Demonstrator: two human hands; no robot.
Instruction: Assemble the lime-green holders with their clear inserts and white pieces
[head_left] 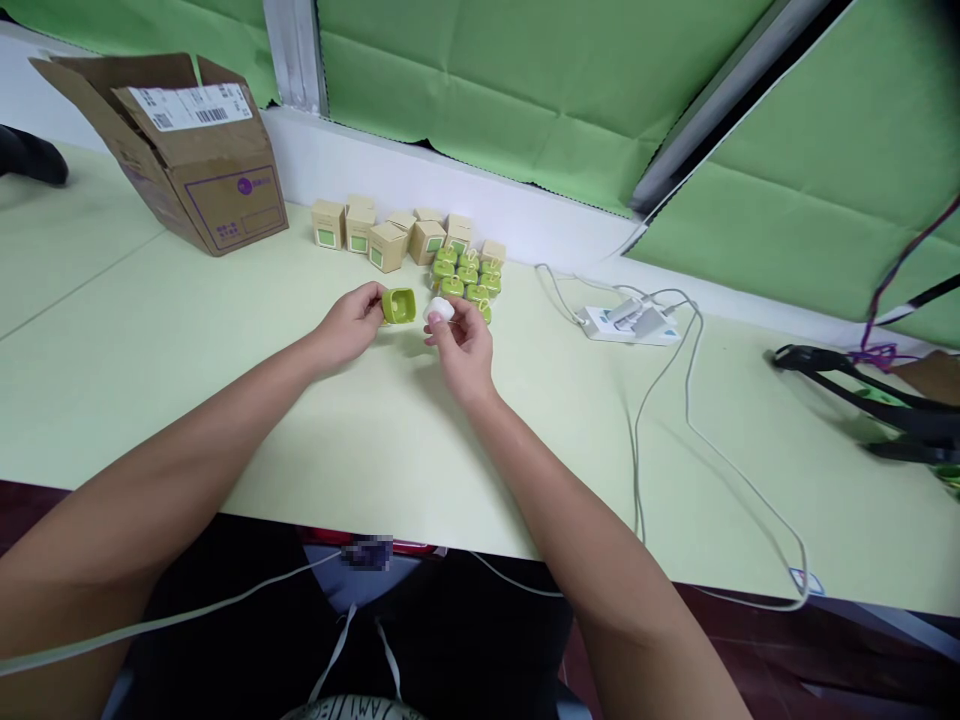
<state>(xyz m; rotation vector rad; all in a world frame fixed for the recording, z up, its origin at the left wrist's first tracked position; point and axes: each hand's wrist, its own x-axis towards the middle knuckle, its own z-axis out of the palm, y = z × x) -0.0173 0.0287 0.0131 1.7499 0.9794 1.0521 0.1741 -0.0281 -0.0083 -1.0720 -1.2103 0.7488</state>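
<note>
My left hand (349, 325) is closed on a small green open case (399, 305), its hollow facing the other hand. A small white rounded piece (439, 310) is pinched in the fingertips of my right hand (463, 340), a short gap from the case. Both hands hover just above the pale green table (187, 340). Right behind them lies a cluster of several more green cases (469, 275).
A row of small tan boxes with green labels (390, 238) stands behind the cluster. An open cardboard carton (195, 150) sits at the back left. A white power strip (630, 322) with grey cables lies to the right, and black straps (862, 385) at the far right.
</note>
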